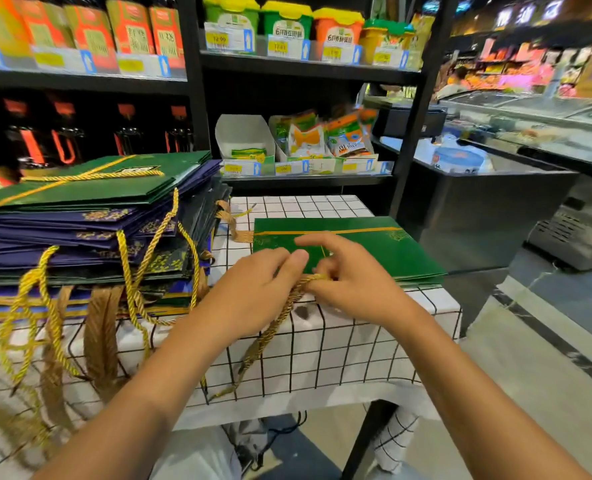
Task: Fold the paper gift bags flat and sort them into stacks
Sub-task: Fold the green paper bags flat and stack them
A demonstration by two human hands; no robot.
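The place is a shop. At the far left, black shelves point(190, 81) carry orange and green packets on the upper level and dark bottles with orange handles below. In front of them stands a counter point(322, 341) covered with a white cloth with a black grid. On its left part lies a tall stack of flat gift bags point(90, 223): green ones on top, dark blue ones with a gold pattern under them. Their gold cord handles point(131, 271) and brown ribbon handles hang over the front edge of the counter.

In the middle, the left hand point(253, 289) has its fingers curled, and the thumb and fingertips pinch a gold twisted cord point(280, 313). This cord runs down over the cloth to the counter edge. The right hand point(350, 275) meets it at the same cord and also pinches it, with the index finger stretched over the bag.

Just behind both hands, on the right part of the counter, lies a flat green gift bag point(374, 247) with a gold line and gold print. It seems to rest on other green bags.

At the far right there is a glass display case point(530, 126), blurred.
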